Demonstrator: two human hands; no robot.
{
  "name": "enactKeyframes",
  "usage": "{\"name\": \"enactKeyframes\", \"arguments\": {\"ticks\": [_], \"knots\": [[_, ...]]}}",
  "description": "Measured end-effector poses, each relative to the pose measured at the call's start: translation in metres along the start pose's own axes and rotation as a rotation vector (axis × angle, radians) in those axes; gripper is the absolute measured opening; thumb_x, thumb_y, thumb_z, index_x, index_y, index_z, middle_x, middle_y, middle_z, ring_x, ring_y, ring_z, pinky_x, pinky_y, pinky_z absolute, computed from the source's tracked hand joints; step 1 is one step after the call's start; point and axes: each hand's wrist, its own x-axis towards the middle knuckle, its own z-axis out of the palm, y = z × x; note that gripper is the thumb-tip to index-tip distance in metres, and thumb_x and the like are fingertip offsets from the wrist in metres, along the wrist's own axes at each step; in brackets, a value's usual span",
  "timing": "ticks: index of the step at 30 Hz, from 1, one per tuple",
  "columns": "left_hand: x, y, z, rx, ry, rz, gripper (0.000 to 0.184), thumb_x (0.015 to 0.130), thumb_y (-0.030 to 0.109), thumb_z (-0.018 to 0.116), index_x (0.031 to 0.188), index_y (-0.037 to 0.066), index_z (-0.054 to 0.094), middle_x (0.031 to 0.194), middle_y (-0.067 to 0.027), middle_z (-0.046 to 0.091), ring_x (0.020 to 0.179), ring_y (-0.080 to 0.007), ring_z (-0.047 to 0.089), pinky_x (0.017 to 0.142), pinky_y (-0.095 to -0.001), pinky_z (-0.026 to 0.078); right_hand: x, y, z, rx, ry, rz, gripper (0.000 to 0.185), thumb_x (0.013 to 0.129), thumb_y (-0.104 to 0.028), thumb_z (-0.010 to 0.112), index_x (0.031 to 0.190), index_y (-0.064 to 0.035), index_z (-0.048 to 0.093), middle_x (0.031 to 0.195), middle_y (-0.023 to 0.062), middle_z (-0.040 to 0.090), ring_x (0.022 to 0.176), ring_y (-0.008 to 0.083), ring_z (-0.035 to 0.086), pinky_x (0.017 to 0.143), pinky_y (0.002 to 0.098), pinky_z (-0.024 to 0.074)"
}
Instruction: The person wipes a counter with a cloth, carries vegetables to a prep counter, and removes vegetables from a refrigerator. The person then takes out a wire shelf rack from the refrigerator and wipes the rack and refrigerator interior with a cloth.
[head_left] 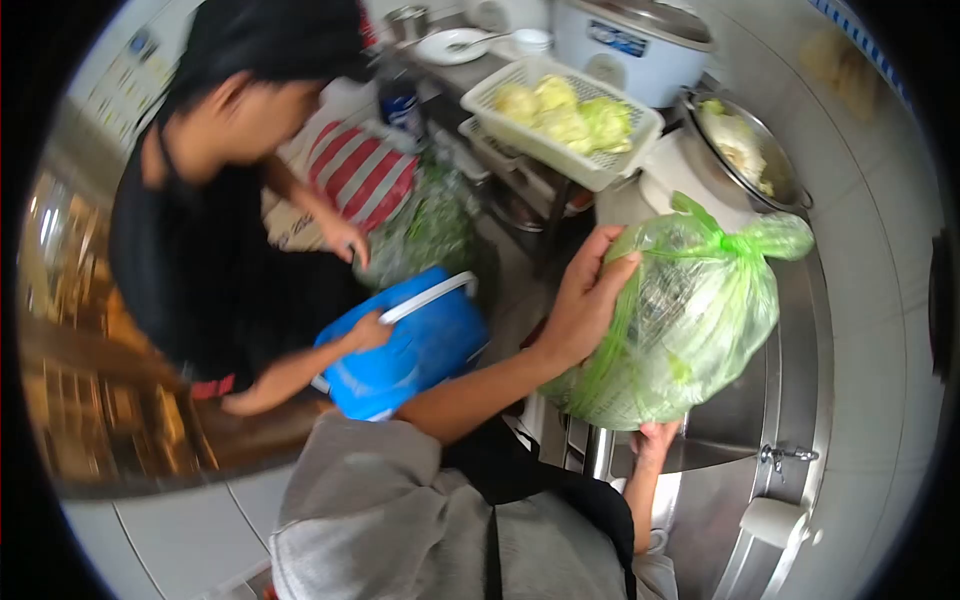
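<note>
Green plastic at the left hand (590,300): side of the tied bag (690,320) clasped, thumb laid on the film.
Right hand (656,438): placed under the bag, support judged to be given from below; finger closure cannot be told.
Bag position: held raised over the left part of the steel sink (748,410), knot uppermost.
Tap (788,455): fixed along the sink's right side, apart from the bag.
Metal bowl (778,150): set at the sink's far end, pale leafy matter contained.
White basket (600,172): placed beyond the sink, to its left, loaded with pale green heads (560,115).
Blue bucket (410,350): held by a co-worker's hand (370,331), well left of the sink.
Bag risk: thin film could be torn by thumb pressure or the load's weight; tipping could be caused by uneven support.
Arm risk: left forearm could be knocked by the bucket, if swung.
Obscured: bag contents blurred by film; right palm hidden; co-worker smeared by motion.
</note>
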Motion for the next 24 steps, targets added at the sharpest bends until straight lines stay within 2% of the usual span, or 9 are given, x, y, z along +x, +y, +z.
{"name": "enactKeyframes", "arguments": {"ticks": [1,4,6,9,13,15,19,21,24], "knots": [[-0.025,0.005,-0.006,-0.003,0.048,0.014,0.043,0.086,0.016,0.047,0.124,0.002,0.031,0.118,-0.0087,0.041,0.11,-0.0123,0.038,0.091,-0.0249,0.03,-0.007,-0.001,0.018,0.193,-0.002,0.052,0.107,0.041,-0.031,0.08,0.127,-0.0004,0.023,0.118,0.0132,0.041,0.108,0.0269,0.043,0.09,0.0373,0.0372],[-0.086,0.023,-0.021,0.254,0.113,0.383,0.081,0.078,0.04,0.058,0.132,0.006,0.009,0.127,-0.0125,0.028,0.118,-0.0202,0.029,0.097,-0.0325,0.024,-0.004,0.006,0.03,0.295,-0.214,0.169,0.087,0.055,-0.029,0.073,0.125,-0.0023,0.028,0.118,0.0136,0.042,0.107,0.0277,0.045,0.09,0.0393,0.0378],[-0.125,0.035,-0.039,0.522,0.157,0.423,0.097,0.071,0.044,0.065,0.133,0.008,-0.001,0.13,-0.0147,0.021,0.121,-0.0252,0.023,0.1,-0.0368,0.019,-0.01,-0.003,0.069,0.315,-0.296,0.194,0.098,0.046,-0.023,0.077,0.127,-0.0032,0.025,0.115,0.0112,0.043,0.105,0.0264,0.045,0.089,0.0369,0.0385],[-0.181,0.066,-0.064,0.748,0.343,0.453,0.095,0.069,0.04,0.068,0.133,0.007,0.005,0.127,-0.0147,0.027,0.117,-0.0249,0.031,0.096,-0.0389,0.028,-0.039,-0.019,0.144,0.173,-0.596,0.05,0.093,0.049,-0.021,0.079,0.125,-0.0038,0.028,0.113,0.0093,0.044,0.103,0.0201,0.045,0.088,0.0323,0.0378],[-0.263,0.099,-0.113,0.202,0.954,0.46,0.08,0.067,0.025,0.07,0.127,0.003,0.023,0.113,-0.0108,0.044,0.102,-0.0213,0.046,0.081,-0.0343,0.043,-0.101,-0.049,0.237,0.023,-1.113,-0.19,0.099,0.056,-0.034,0.078,0.129,-0.0009,0.021,0.124,0.0121,0.036,0.114,0.0219,0.037,0.095,0.0344,0.0297],[-0.313,0.117,-0.162,0.149,0.941,0.619,0.072,0.07,0.03,0.065,0.126,0.003,0.027,0.114,-0.0103,0.044,0.103,-0.0224,0.046,0.082,-0.0347,0.043,-0.126,-0.05,0.276,0.037,-1.365,-0.41,0.108,0.06,-0.042,0.073,0.134,-0.0002,0.006,0.135,0.0171,0.024,0.124,0.0249,0.024,0.101,0.0341,0.0169],[-0.392,0.164,-0.202,0.067,1.074,0.751,0.074,0.071,0.05,0.056,0.124,0.003,0.032,0.121,-0.0124,0.04,0.107,-0.0258,0.043,0.087,-0.0417,0.04,-0.185,-0.019,0.338,0.452,-1.519,0.064,0.089,0.075,-0.055,0.051,0.136,-0.0089,0.005,0.137,0.0143,0.02,0.118,0.0233,0.032,0.093,0.034,0.0294],[-0.43,0.168,-0.247,-0.027,1.126,0.858,0.08,0.069,0.059,0.053,0.127,0.007,0.031,0.126,-0.0121,0.036,0.113,-0.0276,0.038,0.093,-0.0445,0.035,-0.206,0.012,0.36,0.316,-1.439,0.044,0.068,0.084,-0.05,0.04,0.134,-0.0071,0.019,0.131,0.0118,0.031,0.11,0.0199,0.039,0.086,0.0326,0.0363],[-0.459,0.174,-0.28,-0.069,1.178,0.928,0.08,0.069,0.059,0.052,0.127,0.007,0.031,0.127,-0.0117,0.036,0.113,-0.0278,0.038,0.093,-0.0449,0.035,-0.23,0.055,0.378,0.215,-1.449,0.207,0.049,0.088,-0.039,0.041,0.125,-0.0063,0.037,0.121,0.0067,0.044,0.102,0.0146,0.045,0.081,0.0286,0.0403]]}}
